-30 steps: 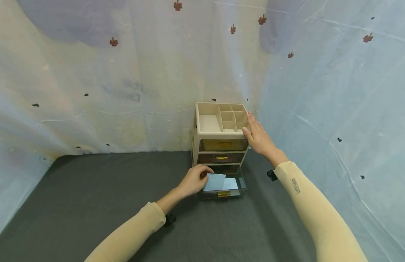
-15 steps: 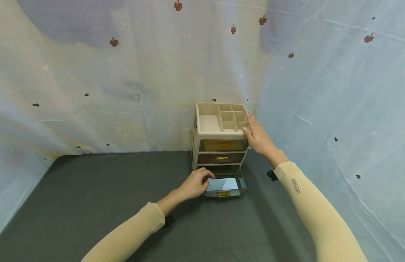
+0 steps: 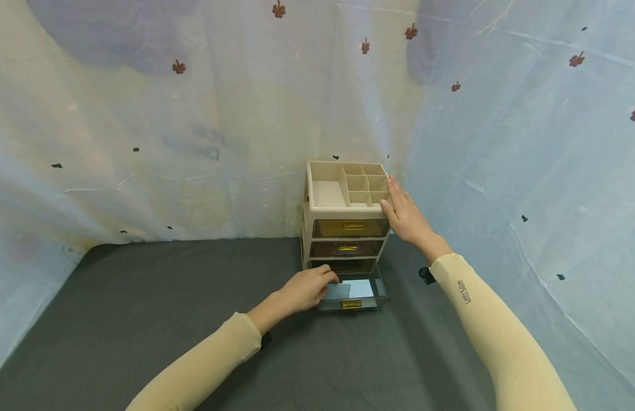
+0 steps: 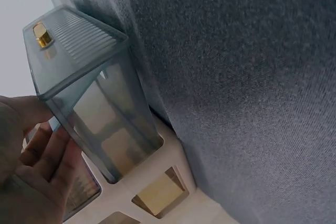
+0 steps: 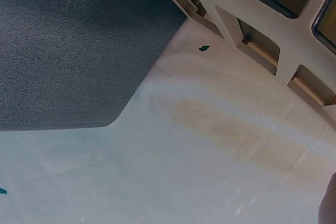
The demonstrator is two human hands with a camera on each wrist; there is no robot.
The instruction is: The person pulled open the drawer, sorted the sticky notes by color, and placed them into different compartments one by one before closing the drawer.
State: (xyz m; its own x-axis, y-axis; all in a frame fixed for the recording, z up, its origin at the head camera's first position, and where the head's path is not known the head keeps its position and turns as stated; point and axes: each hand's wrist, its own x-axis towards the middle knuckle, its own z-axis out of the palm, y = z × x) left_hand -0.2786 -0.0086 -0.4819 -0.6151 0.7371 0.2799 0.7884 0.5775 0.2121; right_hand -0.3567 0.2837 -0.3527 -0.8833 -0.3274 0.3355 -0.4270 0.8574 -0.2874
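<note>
A beige desktop organizer (image 3: 347, 212) with tinted see-through drawers stands against the wall. Its bottom drawer (image 3: 375, 303), clear grey with a gold handle, is pulled out. Inside lie pale blue sheets (image 3: 360, 288). My left hand (image 3: 308, 288) reaches over the drawer's left rim, its thumb and fingers about one light blue sheet (image 3: 338, 291) that sits low in the drawer. The left wrist view shows the thumb (image 4: 32, 110) at the rim and the other fingers curled; the fingertips are partly hidden. Flat against the organizer's top right edge rests my right hand (image 3: 407, 215), fingers straight.
Two upper drawers (image 3: 350, 228) are shut. The organizer's top has one large compartment (image 3: 329, 193) and several small ones. A dark grey cloth (image 3: 194, 319) covers the table, and a patterned sheet (image 3: 220, 114) hangs behind and to the right.
My left hand has lowered the light blue sheet from above the rim down into the bottom drawer. My right hand has stayed on the organizer's edge.
</note>
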